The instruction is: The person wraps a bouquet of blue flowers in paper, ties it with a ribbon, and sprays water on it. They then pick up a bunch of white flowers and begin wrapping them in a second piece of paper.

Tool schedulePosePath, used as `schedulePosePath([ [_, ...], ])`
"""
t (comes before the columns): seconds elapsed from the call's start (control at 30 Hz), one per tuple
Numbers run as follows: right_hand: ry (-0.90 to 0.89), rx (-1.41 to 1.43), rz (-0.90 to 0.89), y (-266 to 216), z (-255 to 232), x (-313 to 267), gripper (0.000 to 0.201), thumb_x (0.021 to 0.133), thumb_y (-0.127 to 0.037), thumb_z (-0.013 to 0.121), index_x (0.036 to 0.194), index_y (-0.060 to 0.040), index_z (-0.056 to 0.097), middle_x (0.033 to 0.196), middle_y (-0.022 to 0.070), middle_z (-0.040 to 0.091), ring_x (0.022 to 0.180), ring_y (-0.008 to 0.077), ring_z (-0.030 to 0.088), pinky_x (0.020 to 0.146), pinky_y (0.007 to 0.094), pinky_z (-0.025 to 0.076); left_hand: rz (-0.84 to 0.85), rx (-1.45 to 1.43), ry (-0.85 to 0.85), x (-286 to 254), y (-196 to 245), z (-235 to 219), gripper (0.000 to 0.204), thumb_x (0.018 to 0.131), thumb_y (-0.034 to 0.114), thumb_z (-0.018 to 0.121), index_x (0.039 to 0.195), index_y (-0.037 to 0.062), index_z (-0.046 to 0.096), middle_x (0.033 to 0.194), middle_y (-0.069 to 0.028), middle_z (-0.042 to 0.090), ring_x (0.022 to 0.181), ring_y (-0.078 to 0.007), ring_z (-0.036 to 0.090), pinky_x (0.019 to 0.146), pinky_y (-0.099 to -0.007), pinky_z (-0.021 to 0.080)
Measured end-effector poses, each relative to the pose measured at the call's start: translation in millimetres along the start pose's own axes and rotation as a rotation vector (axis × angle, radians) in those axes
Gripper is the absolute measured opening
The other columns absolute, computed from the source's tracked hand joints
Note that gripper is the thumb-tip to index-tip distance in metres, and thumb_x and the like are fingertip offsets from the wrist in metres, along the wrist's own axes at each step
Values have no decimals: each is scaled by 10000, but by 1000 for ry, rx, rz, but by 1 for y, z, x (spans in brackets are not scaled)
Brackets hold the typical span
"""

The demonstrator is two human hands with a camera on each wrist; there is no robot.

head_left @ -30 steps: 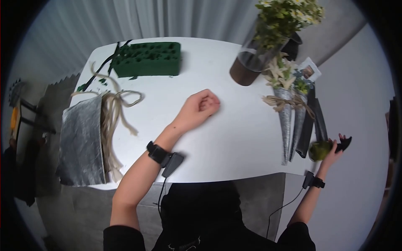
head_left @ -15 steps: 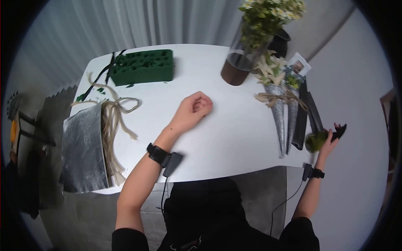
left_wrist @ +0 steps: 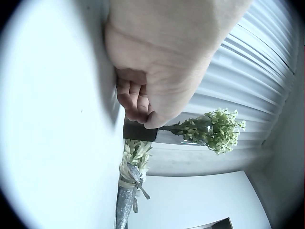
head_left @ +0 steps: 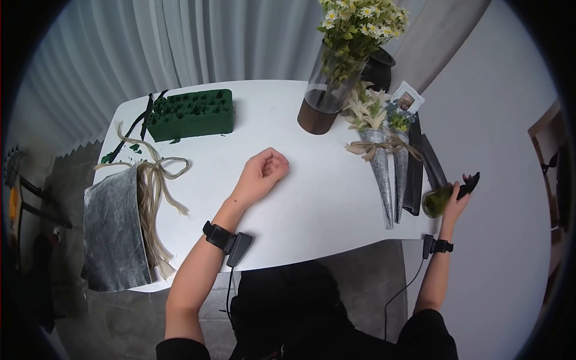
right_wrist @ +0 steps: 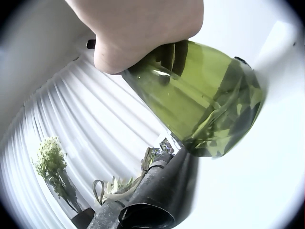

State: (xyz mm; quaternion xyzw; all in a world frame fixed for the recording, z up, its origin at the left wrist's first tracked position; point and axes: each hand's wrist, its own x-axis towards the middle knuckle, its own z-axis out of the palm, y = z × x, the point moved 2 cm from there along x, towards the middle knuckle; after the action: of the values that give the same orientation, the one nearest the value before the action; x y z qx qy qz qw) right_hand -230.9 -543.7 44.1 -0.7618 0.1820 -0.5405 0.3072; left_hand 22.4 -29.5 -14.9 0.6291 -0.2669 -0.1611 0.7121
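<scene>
My left hand (head_left: pixel 262 173) rests on the white table (head_left: pixel 288 234) near its middle, fingers loosely curled and holding nothing. The left wrist view shows the same hand (left_wrist: pixel 157 62) with its curled fingertips close to the tabletop. Out at the table's right end, my right hand (head_left: pixel 457 204) grips a green see-through bottle (head_left: pixel 437 202) by its upper part, below a pointed black top (head_left: pixel 469 185). The bottle (right_wrist: pixel 205 100) is tilted in the right wrist view, its faceted base towards the table. Beside it lie dark rolled sheets (head_left: pixel 433 162).
Two silver-grey cones (head_left: pixel 380 180) of flowers, tied with raffia, lie near the bottle. A tall glass vase (head_left: pixel 327 90) of white flowers stands behind. To the left are a green foam block (head_left: pixel 191 117), beige cords (head_left: pixel 153 210) and a grey sheet (head_left: pixel 114 231). A small white picture frame (head_left: pixel 408 96) stands at the back right.
The head view has shifted, so the table's things appear lower and further left. Both hands keep their places over the table, the right still gripping the green bottle.
</scene>
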Motion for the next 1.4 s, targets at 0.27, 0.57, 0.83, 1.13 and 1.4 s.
schedulePosePath([
  [0.27,64,-268,-142,-32,-7,-25,739,994,-262,618,1576,-23,231,1587,192,320,1484,340,303,1213,452,246,15,60,11,-4,2,3,66,953,87,666,946,29,636,774,98,540,666,18,420,618,-152,371],
  [0.57,66,-346,-434,-156,-10,-45,746,830,-43,605,1523,-18,332,1574,181,376,1474,333,337,1210,492,233,54,81,17,-5,2,6,58,932,80,675,931,34,640,736,103,500,657,8,401,607,-169,365],
  [0.83,-292,-33,-481,-218,77,-31,584,876,-96,634,1430,-12,469,1485,181,496,1379,303,464,1165,426,306,53,74,-22,-4,-2,3,49,952,79,668,952,47,630,770,120,505,672,24,404,619,-154,354],
  [1.13,-579,395,-161,-242,228,22,787,891,-278,750,1510,4,353,1496,185,480,1407,296,446,1137,416,356,73,59,0,-4,-4,3,68,934,85,662,939,20,642,737,99,502,668,2,412,618,-177,383],
  [1.4,-589,357,27,-261,312,58,974,725,-378,916,1446,21,397,1407,169,519,1317,271,502,1111,371,388,100,81,9,-5,-4,3,76,933,90,662,947,17,646,736,86,525,669,0,434,619,-182,397],
])
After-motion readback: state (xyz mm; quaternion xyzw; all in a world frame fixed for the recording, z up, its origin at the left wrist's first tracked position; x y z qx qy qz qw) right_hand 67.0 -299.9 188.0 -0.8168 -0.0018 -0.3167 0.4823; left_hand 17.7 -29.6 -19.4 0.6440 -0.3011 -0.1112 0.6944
